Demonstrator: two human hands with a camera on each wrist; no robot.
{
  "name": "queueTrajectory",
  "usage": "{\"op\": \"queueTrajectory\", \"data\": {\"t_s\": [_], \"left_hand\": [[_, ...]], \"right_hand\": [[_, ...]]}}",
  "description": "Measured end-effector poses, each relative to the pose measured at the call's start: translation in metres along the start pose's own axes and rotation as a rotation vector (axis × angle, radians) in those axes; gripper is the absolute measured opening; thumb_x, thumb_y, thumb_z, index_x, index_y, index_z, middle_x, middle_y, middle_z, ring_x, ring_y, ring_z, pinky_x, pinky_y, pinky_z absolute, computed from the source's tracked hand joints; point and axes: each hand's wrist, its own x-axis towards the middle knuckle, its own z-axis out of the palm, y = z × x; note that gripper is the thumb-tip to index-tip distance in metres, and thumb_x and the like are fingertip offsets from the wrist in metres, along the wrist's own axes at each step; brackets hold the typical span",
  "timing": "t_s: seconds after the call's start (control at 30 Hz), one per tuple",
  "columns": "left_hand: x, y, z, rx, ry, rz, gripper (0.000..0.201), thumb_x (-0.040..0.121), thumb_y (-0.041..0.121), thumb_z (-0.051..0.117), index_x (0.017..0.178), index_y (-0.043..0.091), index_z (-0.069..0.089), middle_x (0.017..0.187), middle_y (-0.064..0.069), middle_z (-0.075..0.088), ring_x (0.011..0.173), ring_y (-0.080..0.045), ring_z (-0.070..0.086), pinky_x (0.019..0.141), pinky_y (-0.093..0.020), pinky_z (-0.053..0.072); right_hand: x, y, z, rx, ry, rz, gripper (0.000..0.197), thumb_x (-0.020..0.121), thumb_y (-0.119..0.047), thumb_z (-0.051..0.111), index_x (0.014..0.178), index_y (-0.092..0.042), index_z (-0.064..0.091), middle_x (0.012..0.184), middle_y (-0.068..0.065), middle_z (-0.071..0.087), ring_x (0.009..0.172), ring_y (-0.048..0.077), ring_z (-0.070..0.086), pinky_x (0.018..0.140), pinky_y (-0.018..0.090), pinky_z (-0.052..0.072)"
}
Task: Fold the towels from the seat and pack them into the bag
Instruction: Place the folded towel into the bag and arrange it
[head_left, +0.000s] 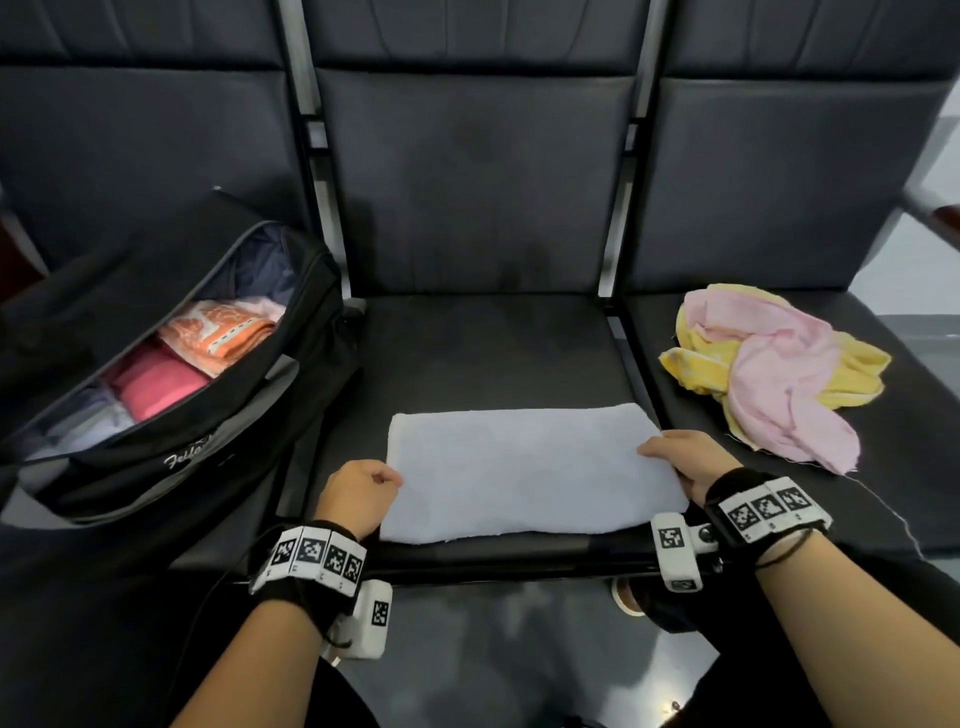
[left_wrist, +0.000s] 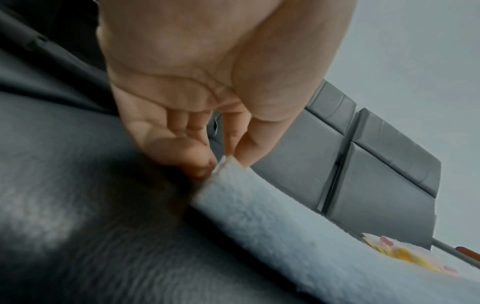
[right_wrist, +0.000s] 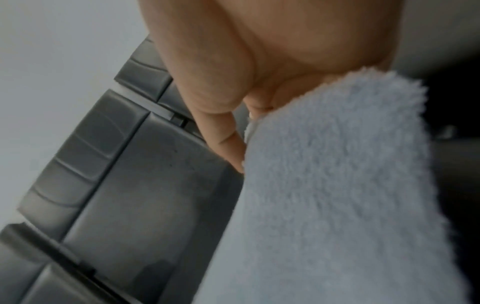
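A white towel (head_left: 524, 467) lies folded into a flat rectangle on the front of the middle seat (head_left: 483, 353). My left hand (head_left: 363, 488) pinches its left edge, thumb and fingers closed on the towel (left_wrist: 272, 222) in the left wrist view. My right hand (head_left: 680, 457) grips the right edge, fingers curled under the towel (right_wrist: 337, 185). A crumpled pink towel (head_left: 779, 379) lies on a yellow towel (head_left: 701, 364) on the right seat. The open black bag (head_left: 171, 364) stands on the left seat with folded orange and pink towels inside.
Dark padded seat backs (head_left: 467, 171) rise behind the row. Metal frame posts (head_left: 618, 244) separate the seats. The glossy dark floor (head_left: 519, 649) lies below the seat's front edge, with a shoe tip (head_left: 628, 597) showing.
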Motion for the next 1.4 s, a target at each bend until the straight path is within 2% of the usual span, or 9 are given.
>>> {"op": "queueTrajectory", "data": {"t_s": [0.13, 0.3, 0.57, 0.63, 0.8, 0.93, 1.03, 1.2, 1.4], "left_hand": [[0.000, 0.004, 0.002, -0.078, 0.071, 0.072, 0.024, 0.085, 0.009, 0.062, 0.080, 0.030, 0.070, 0.093, 0.003, 0.070, 0.094, -0.020, 0.065, 0.086, -0.028, 0.049], [0.001, 0.013, 0.004, -0.430, -0.003, 0.078, 0.017, 0.090, 0.004, 0.059, 0.092, 0.015, 0.072, 0.087, -0.007, 0.071, 0.077, -0.019, 0.065, 0.067, -0.033, 0.054], [-0.001, 0.012, 0.003, -0.785, -0.192, -0.150, 0.019, 0.097, 0.017, 0.051, 0.098, 0.006, 0.066, 0.080, -0.009, 0.073, 0.070, -0.023, 0.071, 0.060, -0.030, 0.057], [-0.001, 0.012, 0.004, -0.752, -0.189, -0.145, 0.012, 0.095, 0.016, 0.054, 0.106, 0.013, 0.060, 0.088, -0.012, 0.065, 0.077, -0.024, 0.063, 0.065, -0.031, 0.053], [-0.001, 0.015, 0.016, -0.490, -0.110, 0.041, 0.057, 0.081, -0.009, 0.067, 0.127, 0.021, 0.051, 0.102, -0.007, 0.062, 0.091, -0.022, 0.063, 0.080, -0.033, 0.055], [-0.003, 0.013, 0.019, -0.423, -0.010, 0.171, 0.053, 0.074, -0.023, 0.055, 0.108, 0.016, 0.068, 0.093, 0.001, 0.062, 0.075, -0.009, 0.061, 0.063, -0.012, 0.048], [0.000, 0.010, 0.012, -0.430, 0.024, 0.195, 0.052, 0.073, -0.022, 0.051, 0.097, 0.019, 0.072, 0.089, -0.002, 0.065, 0.057, -0.001, 0.058, 0.054, -0.015, 0.049], [0.001, -0.002, 0.002, -0.352, 0.091, 0.148, 0.048, 0.072, -0.020, 0.053, 0.092, 0.020, 0.071, 0.091, -0.009, 0.066, 0.068, -0.017, 0.057, 0.063, -0.025, 0.048], [-0.005, -0.001, 0.007, 0.100, 0.173, 0.232, 0.035, 0.075, -0.003, 0.061, 0.098, 0.021, 0.072, 0.103, 0.004, 0.052, 0.097, -0.022, 0.057, 0.088, -0.030, 0.048]], "right_hand": [[-0.025, -0.023, 0.017, 0.136, -0.141, -0.086, 0.022, 0.086, 0.004, 0.059, 0.105, 0.001, 0.070, 0.102, 0.022, 0.073, 0.089, 0.034, 0.070, 0.081, 0.043, 0.057], [-0.063, -0.059, 0.085, 0.022, -0.247, -0.245, 0.033, 0.087, 0.006, 0.056, 0.114, -0.009, 0.068, 0.075, 0.004, 0.064, 0.058, 0.010, 0.062, 0.043, 0.020, 0.044], [-0.079, -0.050, 0.198, -0.064, -0.525, -0.233, 0.057, 0.092, 0.000, 0.061, 0.145, -0.009, 0.041, 0.097, 0.014, 0.061, 0.088, 0.022, 0.063, 0.077, 0.039, 0.059], [-0.073, -0.038, 0.196, -0.097, -0.512, -0.269, 0.059, 0.092, -0.002, 0.061, 0.146, -0.009, 0.038, 0.099, 0.010, 0.062, 0.092, 0.020, 0.062, 0.081, 0.037, 0.059], [-0.060, -0.016, 0.162, -0.308, -0.394, -0.464, 0.046, 0.088, -0.008, 0.064, 0.133, -0.018, 0.057, 0.101, -0.002, 0.066, 0.071, 0.009, 0.064, 0.072, 0.027, 0.058], [-0.062, -0.004, 0.149, -0.507, -0.345, -0.620, 0.035, 0.085, -0.013, 0.067, 0.117, -0.024, 0.068, 0.104, -0.012, 0.068, 0.084, 0.003, 0.064, 0.080, 0.016, 0.049], [-0.066, 0.003, 0.148, -0.589, -0.379, -0.764, 0.032, 0.084, -0.014, 0.067, 0.113, -0.026, 0.070, 0.105, -0.013, 0.066, 0.092, 0.003, 0.060, 0.078, 0.009, 0.043], [-0.068, 0.016, 0.157, -0.881, -0.398, -0.967, 0.031, 0.083, -0.017, 0.064, 0.112, -0.025, 0.072, 0.109, -0.006, 0.063, 0.099, 0.016, 0.050, 0.089, 0.027, 0.042], [-0.064, 0.039, 0.160, -1.265, -0.248, -1.129, 0.046, 0.067, -0.008, 0.059, 0.108, -0.027, 0.063, 0.107, -0.003, 0.054, 0.096, 0.023, 0.051, 0.074, 0.030, 0.035]]}}
